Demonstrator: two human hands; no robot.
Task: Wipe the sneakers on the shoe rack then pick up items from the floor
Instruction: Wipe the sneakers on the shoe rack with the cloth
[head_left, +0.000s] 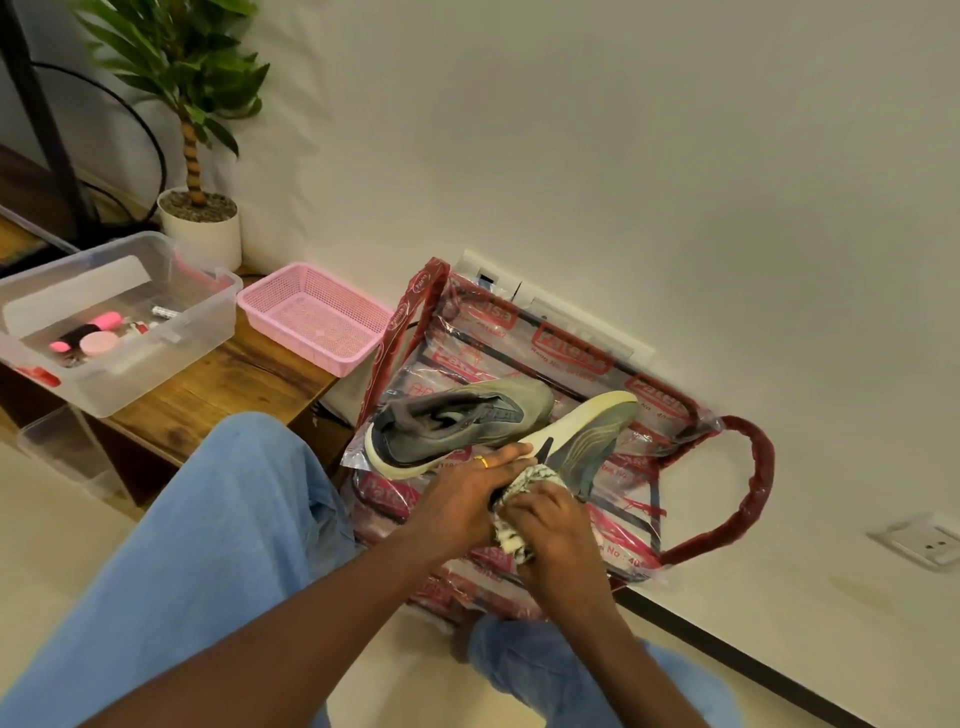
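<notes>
Home: potted plant, wooden rack

Centre frame: left sneaker and right sneaker side by side on bag, bag in front of wall. Cloth touching right sneaker, just below it. Left of frame: table carries bin, basket to its right; plant behind bin.
</notes>
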